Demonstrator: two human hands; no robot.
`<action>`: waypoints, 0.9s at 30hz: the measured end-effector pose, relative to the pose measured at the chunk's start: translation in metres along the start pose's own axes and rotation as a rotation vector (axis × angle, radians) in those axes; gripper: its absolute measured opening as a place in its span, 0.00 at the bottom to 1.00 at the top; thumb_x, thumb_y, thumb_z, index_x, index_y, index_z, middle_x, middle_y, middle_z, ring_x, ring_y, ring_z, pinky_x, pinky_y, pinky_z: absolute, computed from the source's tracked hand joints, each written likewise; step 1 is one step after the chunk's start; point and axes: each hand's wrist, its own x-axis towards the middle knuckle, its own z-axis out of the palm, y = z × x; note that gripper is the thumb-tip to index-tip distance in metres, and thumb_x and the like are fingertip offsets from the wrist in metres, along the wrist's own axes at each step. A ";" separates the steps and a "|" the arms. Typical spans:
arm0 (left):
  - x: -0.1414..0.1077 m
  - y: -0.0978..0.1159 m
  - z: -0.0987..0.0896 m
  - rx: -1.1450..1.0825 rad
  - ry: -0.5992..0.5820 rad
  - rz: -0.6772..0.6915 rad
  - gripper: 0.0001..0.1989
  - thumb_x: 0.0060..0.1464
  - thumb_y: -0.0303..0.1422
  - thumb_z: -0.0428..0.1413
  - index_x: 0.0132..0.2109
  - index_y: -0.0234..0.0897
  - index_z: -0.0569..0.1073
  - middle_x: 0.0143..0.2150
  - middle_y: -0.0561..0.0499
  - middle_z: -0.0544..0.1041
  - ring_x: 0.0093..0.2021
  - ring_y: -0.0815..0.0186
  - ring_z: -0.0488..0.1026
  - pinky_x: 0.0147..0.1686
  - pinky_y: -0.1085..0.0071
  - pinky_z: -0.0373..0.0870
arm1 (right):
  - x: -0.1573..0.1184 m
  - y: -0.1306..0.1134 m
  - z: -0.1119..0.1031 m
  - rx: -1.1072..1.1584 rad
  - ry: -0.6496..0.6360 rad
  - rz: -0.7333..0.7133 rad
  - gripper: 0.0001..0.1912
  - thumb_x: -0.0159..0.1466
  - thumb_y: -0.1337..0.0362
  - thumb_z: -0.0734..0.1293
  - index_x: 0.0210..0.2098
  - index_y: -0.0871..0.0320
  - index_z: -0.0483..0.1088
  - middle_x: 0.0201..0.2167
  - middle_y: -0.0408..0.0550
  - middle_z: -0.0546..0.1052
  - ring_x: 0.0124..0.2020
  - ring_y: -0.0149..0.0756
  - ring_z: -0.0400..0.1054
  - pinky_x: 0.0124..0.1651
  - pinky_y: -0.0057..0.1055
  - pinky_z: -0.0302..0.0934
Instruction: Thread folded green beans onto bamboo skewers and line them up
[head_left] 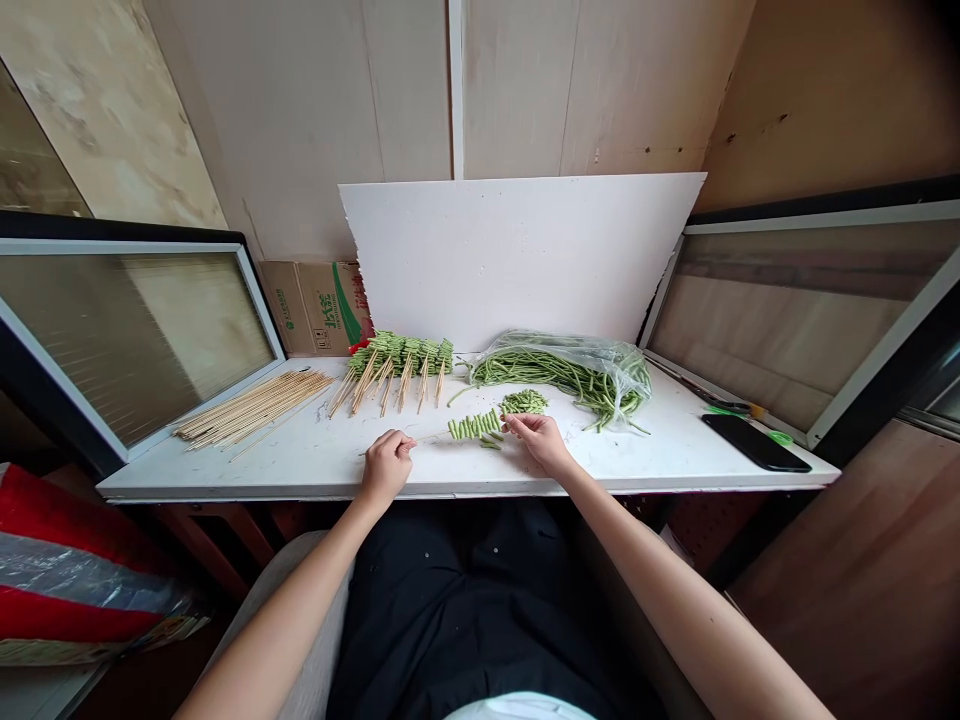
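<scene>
My left hand (388, 462) is closed on the bare end of a thin wooden skewer (431, 436), held level above the white table (300, 474). Short green bean pieces (474, 426) sit in a row on the skewer's right part. At that row's right end, my right hand (538, 440) pinches with thumb and fingertips; the bit between them is too small to make out. A few loose bean pieces (491, 441) lie just below the row. Right behind my right hand is a small pile of cut beans (524, 402).
Filled bean skewers (405, 355) are stacked at the back, left of a clear bag of long beans (559, 368). Bare skewers (251, 405) lie at the left. A black phone (754, 443) is at the right, near scissors (735, 406). A white board (517, 260) stands behind.
</scene>
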 end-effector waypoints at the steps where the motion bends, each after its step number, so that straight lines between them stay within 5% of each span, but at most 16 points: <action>1: 0.000 0.000 0.000 0.001 -0.001 0.003 0.12 0.58 0.22 0.53 0.29 0.40 0.73 0.32 0.50 0.82 0.34 0.62 0.79 0.34 0.69 0.70 | 0.000 -0.001 0.000 -0.001 -0.001 0.000 0.27 0.61 0.38 0.74 0.34 0.57 0.85 0.36 0.52 0.85 0.43 0.48 0.77 0.53 0.40 0.67; 14: 0.001 -0.002 0.000 -0.045 0.004 0.001 0.12 0.58 0.22 0.53 0.29 0.41 0.72 0.32 0.50 0.82 0.34 0.62 0.79 0.34 0.69 0.70 | -0.004 -0.006 -0.001 -0.009 -0.122 0.024 0.24 0.61 0.40 0.75 0.33 0.56 0.84 0.35 0.50 0.85 0.42 0.47 0.77 0.54 0.41 0.67; 20: 0.003 0.001 -0.001 -0.085 0.008 -0.047 0.10 0.59 0.26 0.56 0.30 0.40 0.74 0.32 0.50 0.83 0.30 0.63 0.76 0.32 0.69 0.69 | -0.003 -0.008 -0.001 0.078 -0.027 0.117 0.27 0.57 0.39 0.77 0.40 0.58 0.85 0.39 0.54 0.85 0.43 0.48 0.77 0.46 0.39 0.68; 27: 0.003 0.003 -0.002 -0.087 0.015 -0.043 0.10 0.60 0.27 0.57 0.30 0.40 0.74 0.31 0.51 0.81 0.29 0.64 0.74 0.32 0.69 0.68 | -0.006 -0.013 0.002 0.125 -0.044 0.105 0.25 0.52 0.42 0.81 0.36 0.57 0.83 0.37 0.52 0.85 0.42 0.46 0.77 0.51 0.40 0.68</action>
